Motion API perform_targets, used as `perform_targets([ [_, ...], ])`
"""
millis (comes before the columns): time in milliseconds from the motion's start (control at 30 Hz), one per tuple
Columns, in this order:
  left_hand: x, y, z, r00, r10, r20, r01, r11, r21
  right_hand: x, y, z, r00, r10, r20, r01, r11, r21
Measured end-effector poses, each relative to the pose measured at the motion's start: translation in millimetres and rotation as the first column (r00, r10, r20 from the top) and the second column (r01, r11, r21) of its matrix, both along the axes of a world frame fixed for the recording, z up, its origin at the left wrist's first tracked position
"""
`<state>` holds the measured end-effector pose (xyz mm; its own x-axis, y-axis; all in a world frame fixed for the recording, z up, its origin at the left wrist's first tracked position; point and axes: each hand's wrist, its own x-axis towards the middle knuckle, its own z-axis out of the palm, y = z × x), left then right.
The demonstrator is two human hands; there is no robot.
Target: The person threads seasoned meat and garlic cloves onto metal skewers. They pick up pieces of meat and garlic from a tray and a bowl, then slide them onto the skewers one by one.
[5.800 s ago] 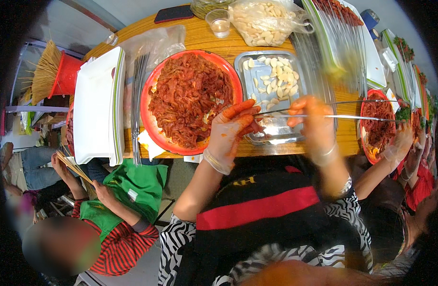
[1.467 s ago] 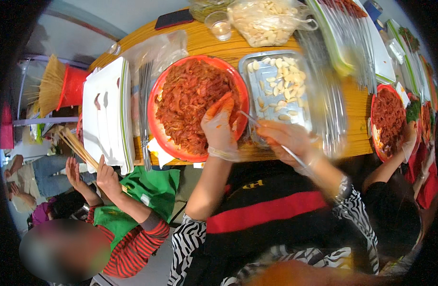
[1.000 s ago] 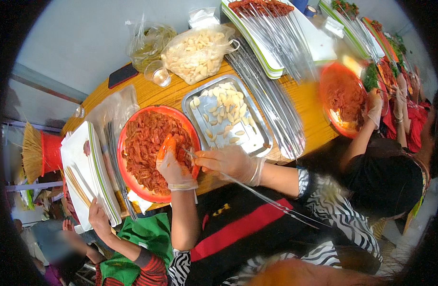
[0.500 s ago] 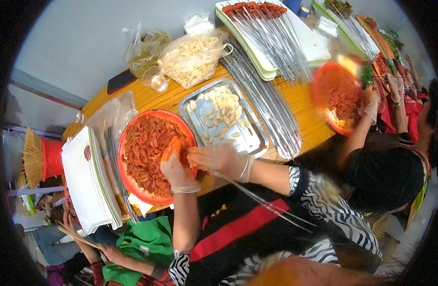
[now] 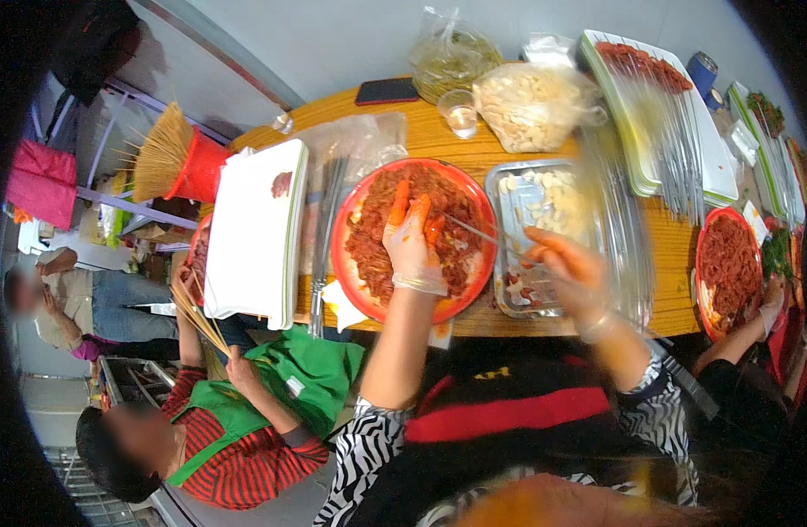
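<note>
My left hand (image 5: 410, 239), in a clear glove stained orange at the fingers, is closed over the red-rimmed bowl (image 5: 336, 250) of red marinated meat strips (image 5: 368, 230). A small piece of meat (image 5: 434, 230) shows at its fingers. My right hand (image 5: 568, 270), also gloved and somewhat blurred, is above the metal tray (image 5: 500, 290) to the right. It grips a thin metal skewer (image 5: 478, 231), whose far end reaches my left hand's fingers. Pale flat pieces (image 5: 544, 204) like garlic cloves lie in the tray. Whether meat is threaded on the skewer is unclear.
Left of the bowl are metal skewers (image 5: 327, 237) and stacked white boards (image 5: 254, 230). More skewers (image 5: 627, 237) lie right of the tray. Behind stand a bag of pale pieces (image 5: 526, 105), a cup (image 5: 459, 114) and a phone (image 5: 387, 91). People sit close on both sides.
The view has swung left. My right hand has moved rightward, away from my left, and the skewer now spans the gap between them. My left hand stays over the meat bowl.
</note>
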<state>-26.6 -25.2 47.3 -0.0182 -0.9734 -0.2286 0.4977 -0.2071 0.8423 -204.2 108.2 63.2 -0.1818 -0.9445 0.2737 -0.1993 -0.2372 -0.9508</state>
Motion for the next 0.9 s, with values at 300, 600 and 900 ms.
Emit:
perform_targets([
  [300, 12.6, -42.3, 15.0, 0.972, 0.233, 0.019, -0.229, 0.965, -0.129, -10.2, -0.6, 18.8, 0.786, 0.239, 0.571, -0.488, 0.807, 0.333],
  [600, 28.0, -61.8, 16.4, 0.978, -0.196, -0.074, 0.197, 0.98, -0.001, -30.4, 8.1, 29.1, 0.731, 0.074, 0.678, -0.475, 0.769, 0.428],
  [900, 17.5, -10.6, 41.6, 0.967, -0.149, 0.207, 0.18, 0.973, -0.143, -163.2, 8.8, 106.2, 0.927, -0.262, 0.269, 0.197, 0.949, 0.246],
])
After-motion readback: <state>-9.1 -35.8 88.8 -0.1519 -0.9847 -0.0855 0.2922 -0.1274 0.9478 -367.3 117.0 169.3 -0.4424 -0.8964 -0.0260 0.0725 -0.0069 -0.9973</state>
